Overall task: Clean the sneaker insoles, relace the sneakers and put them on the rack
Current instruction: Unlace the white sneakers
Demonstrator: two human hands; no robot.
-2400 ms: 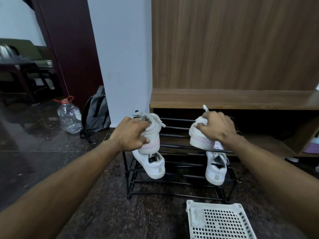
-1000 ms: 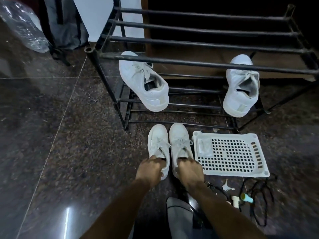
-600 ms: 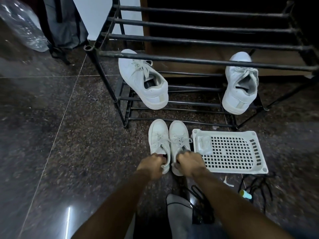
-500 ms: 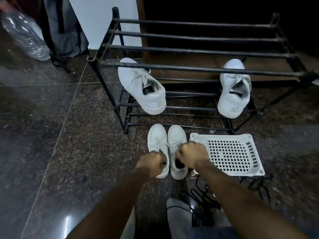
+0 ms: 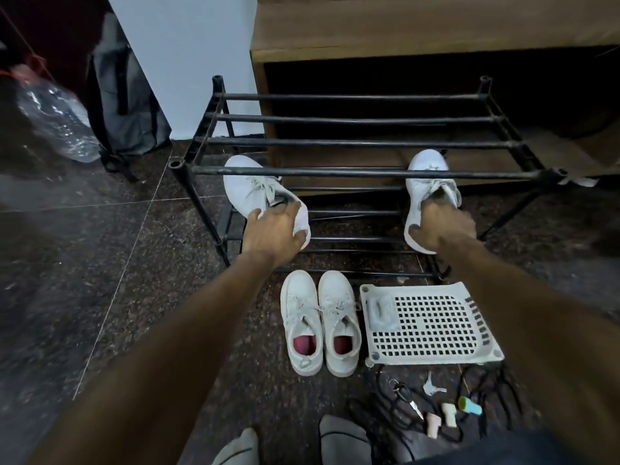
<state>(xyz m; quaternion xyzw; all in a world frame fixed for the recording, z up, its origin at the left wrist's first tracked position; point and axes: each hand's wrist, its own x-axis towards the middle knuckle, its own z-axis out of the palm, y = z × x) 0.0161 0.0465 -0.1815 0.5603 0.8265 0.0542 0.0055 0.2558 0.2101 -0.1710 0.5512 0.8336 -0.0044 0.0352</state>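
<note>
Two tiers of black bars make up the rack (image 5: 349, 170), and both hands are down at its lower tier, each on the heel of a white sneaker. The left hand (image 5: 273, 231) curls over the heel of the left sneaker (image 5: 258, 193), thumb on the outer side; the right hand (image 5: 441, 226) wraps the collar of the right sneaker (image 5: 427, 186), fingers seemingly tucked inside. To do this well, I judge each shoe should be gripped firmly at the heel and drawn straight toward the body, low enough for the toes to pass under the front top bar. A second pair (image 5: 320, 322) stands on the floor between rack and knees, just beside a white perforated tray (image 5: 432, 325). No brand, label or writing can be read anywhere.
</note>
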